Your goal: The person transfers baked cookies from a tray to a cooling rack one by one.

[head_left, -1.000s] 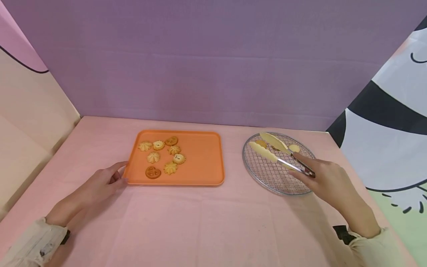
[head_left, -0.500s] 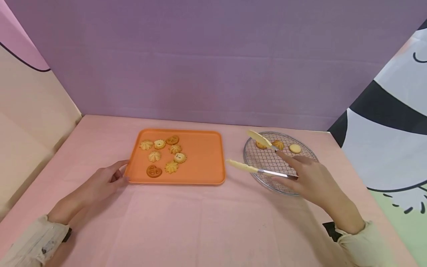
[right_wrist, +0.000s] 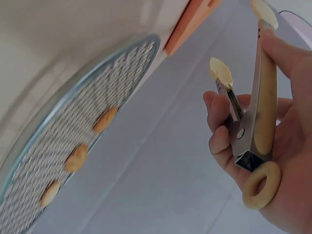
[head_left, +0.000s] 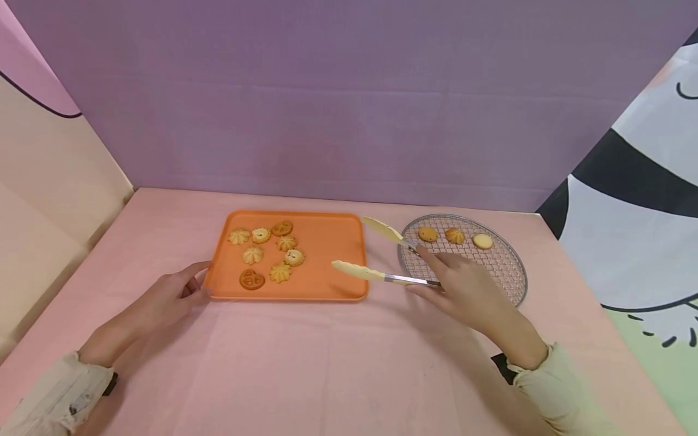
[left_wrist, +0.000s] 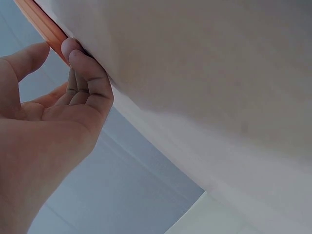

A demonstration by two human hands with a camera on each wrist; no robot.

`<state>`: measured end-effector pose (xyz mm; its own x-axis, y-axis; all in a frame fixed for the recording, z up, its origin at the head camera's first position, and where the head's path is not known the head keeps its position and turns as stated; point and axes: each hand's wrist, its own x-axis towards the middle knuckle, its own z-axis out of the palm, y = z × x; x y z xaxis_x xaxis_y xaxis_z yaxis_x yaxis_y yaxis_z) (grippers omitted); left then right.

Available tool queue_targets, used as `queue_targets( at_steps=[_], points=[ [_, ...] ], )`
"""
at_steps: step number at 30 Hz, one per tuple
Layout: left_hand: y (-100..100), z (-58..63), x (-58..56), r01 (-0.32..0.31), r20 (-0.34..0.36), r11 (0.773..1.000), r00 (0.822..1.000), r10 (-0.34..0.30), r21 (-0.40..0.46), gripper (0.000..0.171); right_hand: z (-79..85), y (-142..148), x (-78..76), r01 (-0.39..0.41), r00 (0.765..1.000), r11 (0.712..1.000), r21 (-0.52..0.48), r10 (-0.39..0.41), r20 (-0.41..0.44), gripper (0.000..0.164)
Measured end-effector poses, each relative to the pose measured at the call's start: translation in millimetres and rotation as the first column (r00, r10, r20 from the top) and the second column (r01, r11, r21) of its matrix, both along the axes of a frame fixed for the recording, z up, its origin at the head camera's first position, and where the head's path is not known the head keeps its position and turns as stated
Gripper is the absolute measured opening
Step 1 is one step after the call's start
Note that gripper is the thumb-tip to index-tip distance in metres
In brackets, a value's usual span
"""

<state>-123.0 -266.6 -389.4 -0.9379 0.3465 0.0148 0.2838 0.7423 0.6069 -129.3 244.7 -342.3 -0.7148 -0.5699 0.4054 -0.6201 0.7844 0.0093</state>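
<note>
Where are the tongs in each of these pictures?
Head view: the tongs are just right of centre, in the right hand.
Left wrist view: not in it.
Right wrist view: right half, in that same hand.
Shared landmark: the orange tray, respectively left of centre, top left and near top centre.

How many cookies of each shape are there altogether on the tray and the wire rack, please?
Flower-shaped cookies: 5 (4 on the orange tray, 1 on the wire rack)
Pretzel-shaped cookies: 2, on the orange tray
Round frilly-edged cookies: 2, on the orange tray
Smooth-edged cookies: 2, on the wire rack
Total: 11 cookies
</note>
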Motion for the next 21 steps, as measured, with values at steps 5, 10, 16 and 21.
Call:
queue_targets(
  at_steps=[5,10,16,21],
  points=[
    [0,-0.2,-0.2,0.002,-0.003,1.0,1.0,-0.002,0.004,0.054,-5.5,-18,-4.8,-0.023,1.0,1.0,0.001,0.023,0.017,0.067],
    [1,-0.8,-0.1,0.001,-0.001,1.0,1.0,-0.001,0.005,0.055,-12.2,-33,-8.5,-0.04,0.998,0.999,0.011,0.039,0.044,0.072],
    [1,1.0,1.2,-0.011,0.015,1.0,1.0,0.011,-0.006,0.056,-19.0,-50,-15.1,-0.069,0.997,0.996,0.053,0.068,0.026,0.071],
    [1,2.7,1.1,-0.007,0.015,1.0,1.0,0.007,-0.004,0.057,-20.1,-64,-19.6,-0.064,0.997,0.994,0.091,0.06,0.05,0.066]
  ],
)
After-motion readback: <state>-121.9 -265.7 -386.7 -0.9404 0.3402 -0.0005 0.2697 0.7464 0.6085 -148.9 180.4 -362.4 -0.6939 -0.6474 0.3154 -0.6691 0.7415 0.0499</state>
